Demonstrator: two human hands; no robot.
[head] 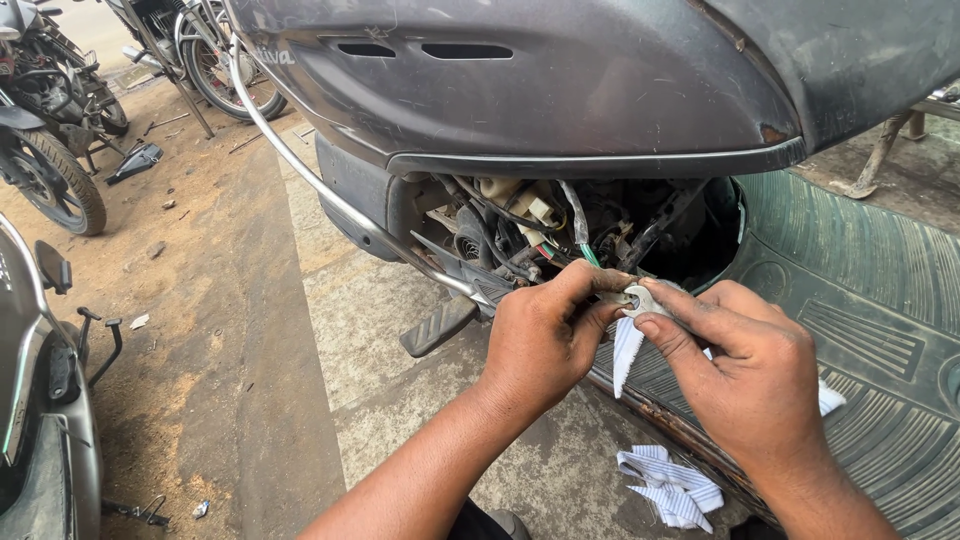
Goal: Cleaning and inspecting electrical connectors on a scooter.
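My left hand [545,335] and my right hand [740,375] meet in front of the open underside of a dark grey scooter [560,80]. Between their fingertips they pinch a small round metal part [637,298] together with a strip of white striped cloth [627,350] that hangs down from it. Just behind the hands, wires and connectors [530,220] show inside the scooter's open bay. Both hands are closed on the part; how much each one grips the cloth I cannot tell.
A ribbed green-grey floorboard mat [880,330] lies under my right hand. More striped cloth [670,490] lies on the concrete below. A folded footrest [440,325] sticks out left. Parked motorcycles [50,130] stand on the dirt at upper left, another scooter [40,400] at the left edge.
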